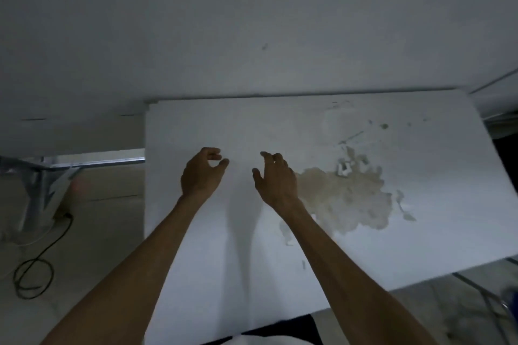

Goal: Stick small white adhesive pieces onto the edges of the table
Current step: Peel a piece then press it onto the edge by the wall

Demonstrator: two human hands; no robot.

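Dim, greyish light falls on a white table (280,246) pushed against a pale wall (252,22), seen from above by the person working at it. Both bare arms reach out over the middle of the tabletop. The left hand (200,173) has its thumb and forefinger curled toward each other as if pinching; whether a white adhesive piece sits between them cannot be told, since anything that small and white is lost against the surface. The right hand (276,179) hovers just beside it with fingers loosely bent and apart, holding nothing visible. No adhesive piece can be made out anywhere for certain. The hands are over the centre, well apart from any edge, so the step in hand looks like readying a piece before carrying it to an edge. To do that well, the piece should be held by its rim only, set flush along the edge, and pressed flat with a fingertip. To the right of the hands spreads a large yellowish stain (344,199) where the top layer has peeled, with small torn flakes near it; adhesive would likely grip poorly there. Left of the table, a metal frame (36,185) stands on a beige floor (112,204), and a black cable (36,269) coils beside it.
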